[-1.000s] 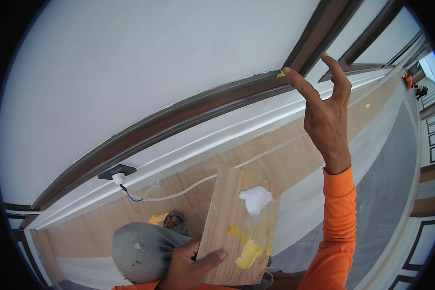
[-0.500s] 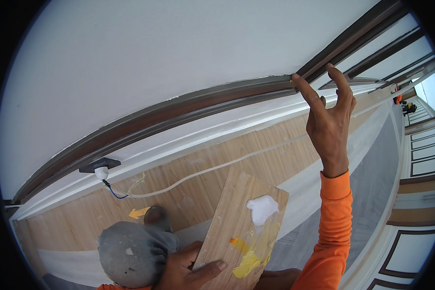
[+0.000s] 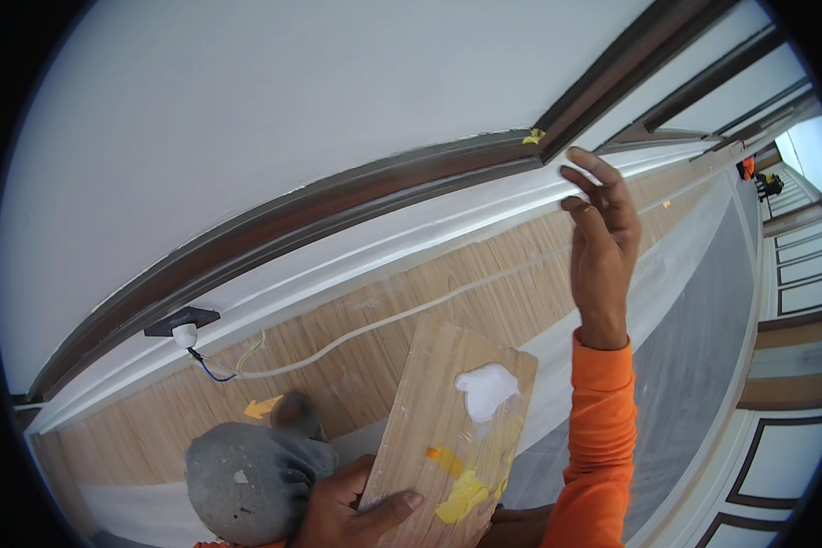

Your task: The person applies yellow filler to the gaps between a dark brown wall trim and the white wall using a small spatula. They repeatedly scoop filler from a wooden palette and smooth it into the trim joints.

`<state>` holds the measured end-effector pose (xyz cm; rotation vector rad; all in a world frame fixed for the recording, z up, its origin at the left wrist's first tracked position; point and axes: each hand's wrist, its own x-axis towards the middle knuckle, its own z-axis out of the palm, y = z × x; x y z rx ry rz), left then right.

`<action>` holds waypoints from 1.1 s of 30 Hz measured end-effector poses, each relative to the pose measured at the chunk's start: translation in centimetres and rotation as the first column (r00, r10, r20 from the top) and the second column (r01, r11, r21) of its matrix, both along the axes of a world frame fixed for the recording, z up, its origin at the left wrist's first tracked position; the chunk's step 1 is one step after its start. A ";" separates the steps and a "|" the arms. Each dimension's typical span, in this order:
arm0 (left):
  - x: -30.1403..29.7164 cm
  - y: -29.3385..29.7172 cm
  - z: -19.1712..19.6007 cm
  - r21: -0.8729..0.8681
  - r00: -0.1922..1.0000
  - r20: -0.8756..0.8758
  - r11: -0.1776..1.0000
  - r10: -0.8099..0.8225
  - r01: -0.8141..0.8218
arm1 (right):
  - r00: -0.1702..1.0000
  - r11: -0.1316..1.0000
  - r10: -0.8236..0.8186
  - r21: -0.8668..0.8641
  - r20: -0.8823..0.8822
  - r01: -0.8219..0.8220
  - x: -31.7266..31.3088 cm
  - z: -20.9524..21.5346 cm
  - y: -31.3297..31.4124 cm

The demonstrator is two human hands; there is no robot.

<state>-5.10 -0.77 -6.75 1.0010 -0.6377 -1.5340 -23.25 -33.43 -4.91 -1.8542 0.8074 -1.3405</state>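
Note:
Low on the view, my left hand (image 3: pixel 352 507) grips a wood-grained board (image 3: pixel 416 393), its thumb lying over the top face. A white blob of paste (image 3: pixel 487 391) sits on the board, with smears of yellow paste (image 3: pixel 462 497) and a small orange dab (image 3: pixel 444 459) below it. My right hand (image 3: pixel 605 228) is raised just below the corner of the dark brown wall moulding (image 3: pixel 402 177), fingers bent and apart, holding nothing. A ragged yellow dab (image 3: pixel 533 137) sticks at that corner, apart from the fingertips.
A wall socket plate (image 3: pixel 182 321) with a white plug (image 3: pixel 185 336) feeds a pale cable (image 3: pixel 374 327) across the wood-look floor (image 3: pixel 310 402). My bent, grey-clothed knee (image 3: pixel 247 479) is at lower left. Grey floor sheeting (image 3: pixel 676 356) lies to the right.
My right hand has come off the moulding's corner and moved down, its fingers curling more. The yellow dab now shows at the corner. The board has shifted slightly left.

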 end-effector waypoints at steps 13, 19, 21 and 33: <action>1.1 -0.1 0.5 0.112 0.993 0.118 0.994 0.005 -0.018 | 0.715 0.795 0.075 0.391 0.695 -0.464 4.7 -1.7 2.7; 0.9 0.2 0.5 0.112 0.944 0.322 0.988 0.067 -0.108 | 0.643 0.778 0.035 0.382 0.765 -0.498 5.0 -1.8 3.2; 1.3 0.5 0.5 0.134 0.952 0.305 0.989 0.022 -0.066 | 0.620 0.783 0.040 0.361 0.783 -0.506 5.2 -1.7 3.3; 0.8 0.7 0.8 0.158 0.973 0.230 0.986 0.011 -0.048 | 0.711 0.869 0.009 0.346 0.703 -0.354 6.4 -2.1 4.3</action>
